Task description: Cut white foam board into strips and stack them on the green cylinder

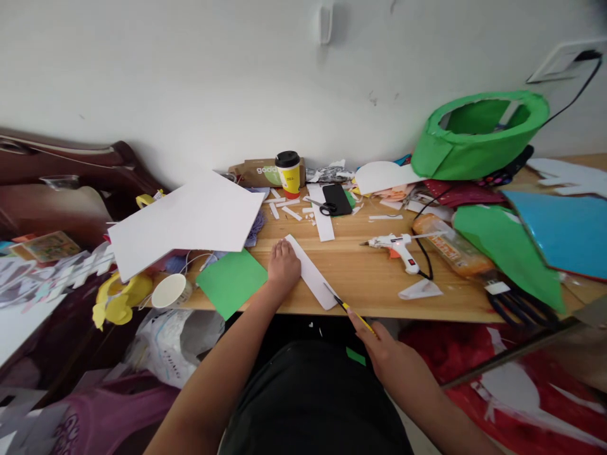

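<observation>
A white strip of board (313, 278) lies slantwise at the front of the wooden table (353, 253). My left hand (283, 262) presses down on its far left end, fingers laid out over the edge. In my right hand (374, 338) is a yellow utility knife (355, 313), its blade resting at the strip's near right edge. A green sheet (232, 282) sits left of my left hand, over the table's front edge. Beyond the strip lie another white strip (326, 227), black scissors (326, 207) and a black phone (337, 200).
A hot glue gun (396, 246) with its cord lies to the right. Behind it stands a green ring-shaped form (474, 139). A lidded yellow cup (288, 174) stands near the wall. Large white board (190, 218) and a paper cup (171, 292) are on the left. White scraps surround the phone.
</observation>
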